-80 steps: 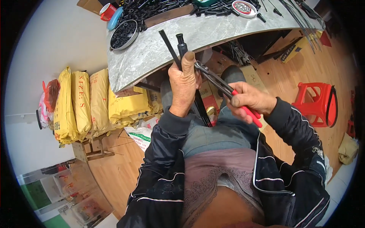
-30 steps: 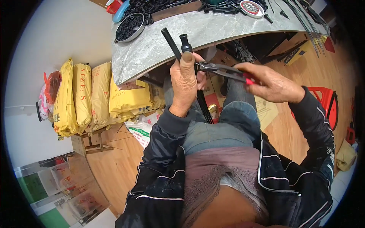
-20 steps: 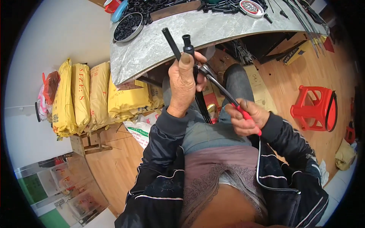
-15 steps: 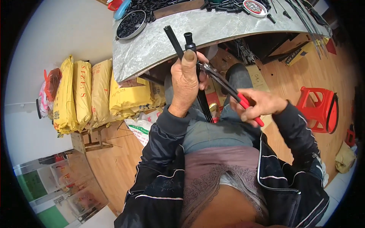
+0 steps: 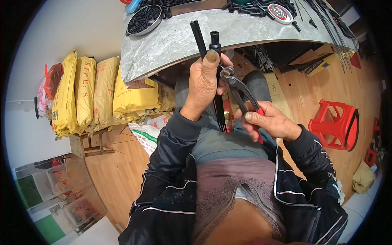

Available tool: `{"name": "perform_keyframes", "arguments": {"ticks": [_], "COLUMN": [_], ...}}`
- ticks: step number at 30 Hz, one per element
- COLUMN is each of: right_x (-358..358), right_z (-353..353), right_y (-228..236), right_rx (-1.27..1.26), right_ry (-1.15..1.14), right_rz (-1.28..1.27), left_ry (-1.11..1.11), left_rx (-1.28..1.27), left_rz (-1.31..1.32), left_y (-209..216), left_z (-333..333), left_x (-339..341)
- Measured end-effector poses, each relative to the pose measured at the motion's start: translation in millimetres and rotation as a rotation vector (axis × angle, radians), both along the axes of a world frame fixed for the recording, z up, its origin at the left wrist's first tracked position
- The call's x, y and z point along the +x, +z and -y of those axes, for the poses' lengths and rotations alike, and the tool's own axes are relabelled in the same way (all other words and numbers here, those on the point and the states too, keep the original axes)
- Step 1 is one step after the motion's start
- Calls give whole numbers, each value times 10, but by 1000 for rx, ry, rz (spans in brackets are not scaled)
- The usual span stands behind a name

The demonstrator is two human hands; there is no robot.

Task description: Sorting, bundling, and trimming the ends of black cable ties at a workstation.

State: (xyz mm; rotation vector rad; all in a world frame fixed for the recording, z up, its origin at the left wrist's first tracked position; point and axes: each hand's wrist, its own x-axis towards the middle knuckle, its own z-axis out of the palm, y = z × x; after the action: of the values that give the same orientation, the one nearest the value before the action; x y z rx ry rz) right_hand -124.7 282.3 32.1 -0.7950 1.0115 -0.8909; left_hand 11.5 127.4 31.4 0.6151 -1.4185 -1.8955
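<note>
My left hand [image 5: 203, 85] is wrapped round a bundle of slim black rods [image 5: 198, 37] and a thicker black tube with a flared end [image 5: 214, 41], with its thumb pressed along the upper part. The rods run down past the hand to between my knees. In my right hand [image 5: 275, 120] is a pair of pincers [image 5: 247, 90] with red grips, their handles spread apart. The pincers' rounded jaws lie against the tube side, just by my left fingertips. Whether the jaws bite on anything is hidden.
A grey marble-patterned table [image 5: 171, 45] curves ahead, bearing a round tray [image 5: 144, 20] of small black parts, loose black pieces and a white dish [image 5: 281, 14] of small metal parts. Long thin rods [image 5: 332, 34] overhang its right end. Yellow sacks [image 5: 85, 92] stand left; a red stool [image 5: 334, 124] is right.
My right hand has moved left and slightly down, and the pincers' handles have spread apart. My left hand, with the rods and tube, has shifted slightly right.
</note>
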Motion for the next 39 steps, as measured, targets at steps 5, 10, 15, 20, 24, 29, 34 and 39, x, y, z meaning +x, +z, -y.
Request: {"name": "perform_keyframes", "arguments": {"ticks": [5, 10, 15, 20, 24, 29, 34, 39], "right_x": [-135, -251, -179, -120, -74, 3, 83, 3], "right_z": [69, 102, 115, 166, 183, 149, 156, 114], "right_y": [161, 307, 142, 39, -110, -38, 137, -4], "right_rx": [14, 104, 44, 15, -11, 116, 382, 150], "right_ry": [23, 102, 63, 86, 81, 36, -44, 79], "right_rz": [79, -20, -31, 2, -47, 42, 339, -77], "left_ry": [-174, -207, -243, -259, -283, -240, -179, -90], "left_rx": [44, 76, 106, 120, 136, 123, 101, 149], "left_rz": [-35, -73, -99, -98, -102, -66, -33, -14], "left_y": [-44, -70, -100, -85, -91, -72, -98, -136], "left_z": [92, 118, 145, 136, 139, 132, 157, 209], "left_x": [49, 26, 7, -3, -15, -52, -48, -77]}}
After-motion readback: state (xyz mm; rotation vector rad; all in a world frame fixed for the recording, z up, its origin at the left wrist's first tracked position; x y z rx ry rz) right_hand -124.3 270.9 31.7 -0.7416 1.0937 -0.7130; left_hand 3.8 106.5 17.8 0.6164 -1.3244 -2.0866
